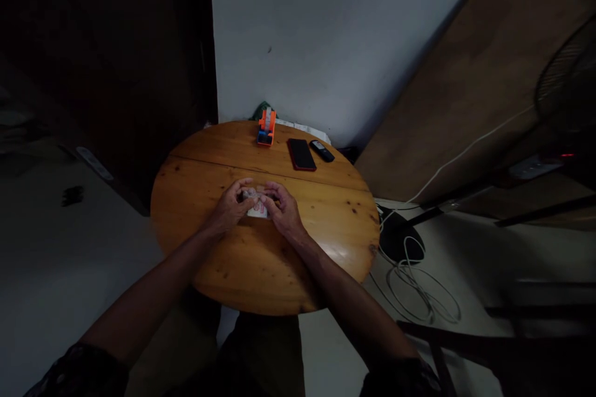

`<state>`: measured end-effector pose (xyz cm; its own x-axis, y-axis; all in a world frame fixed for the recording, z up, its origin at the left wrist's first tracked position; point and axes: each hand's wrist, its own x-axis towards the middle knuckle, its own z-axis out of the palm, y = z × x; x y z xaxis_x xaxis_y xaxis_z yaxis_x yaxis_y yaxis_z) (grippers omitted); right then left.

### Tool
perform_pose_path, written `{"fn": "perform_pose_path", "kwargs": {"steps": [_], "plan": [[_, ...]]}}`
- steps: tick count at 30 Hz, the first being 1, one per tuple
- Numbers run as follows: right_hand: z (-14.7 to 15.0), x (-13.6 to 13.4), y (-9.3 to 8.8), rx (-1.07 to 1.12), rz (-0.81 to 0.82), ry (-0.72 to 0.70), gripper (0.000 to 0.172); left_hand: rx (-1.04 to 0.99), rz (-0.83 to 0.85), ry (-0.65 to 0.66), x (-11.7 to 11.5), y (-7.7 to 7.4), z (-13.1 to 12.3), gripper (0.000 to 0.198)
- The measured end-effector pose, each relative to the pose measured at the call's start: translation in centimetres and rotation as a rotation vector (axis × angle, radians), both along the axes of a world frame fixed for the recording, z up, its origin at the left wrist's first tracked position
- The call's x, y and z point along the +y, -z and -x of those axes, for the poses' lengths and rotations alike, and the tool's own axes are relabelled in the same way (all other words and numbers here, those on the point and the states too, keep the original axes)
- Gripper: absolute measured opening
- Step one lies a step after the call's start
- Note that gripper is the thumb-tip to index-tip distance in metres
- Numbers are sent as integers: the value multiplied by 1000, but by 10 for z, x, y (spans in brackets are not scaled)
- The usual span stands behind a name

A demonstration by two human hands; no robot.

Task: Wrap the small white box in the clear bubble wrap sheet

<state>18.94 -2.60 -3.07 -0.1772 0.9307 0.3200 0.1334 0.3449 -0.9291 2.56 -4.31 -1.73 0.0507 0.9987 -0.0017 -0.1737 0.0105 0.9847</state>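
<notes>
Orange tape dispenser [266, 128] nr far edge of table [326, 217]; blk phone [302, 154] & sm. handset [321, 151] twd far R edge.

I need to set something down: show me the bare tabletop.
The tabletop has bare wood between the right hand and right rim, and between the left hand and left rim. Crowded: the far side, with an orange dispenser, dark phone and black handset, and the middle, where both hands hold a small pale item.
</notes>
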Motion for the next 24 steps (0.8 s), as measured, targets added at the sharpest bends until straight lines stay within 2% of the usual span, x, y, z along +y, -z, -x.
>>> {"fn": "perform_pose_path", "kwargs": {"steps": [8,12,18,24], "plan": [[2,2,-11,84,90,22,36,62,-28,-5,-1,-1,0,79],[6,13,-16,131,126,-28,34,61,-45,8,0,1,0,77],[8,25,-16,127,78,-24,33,37,-35,-5,2,3,-2,76],[11,14,-17,56,-25,6,33,109,-28,-9,2,-1,0,78]]}}
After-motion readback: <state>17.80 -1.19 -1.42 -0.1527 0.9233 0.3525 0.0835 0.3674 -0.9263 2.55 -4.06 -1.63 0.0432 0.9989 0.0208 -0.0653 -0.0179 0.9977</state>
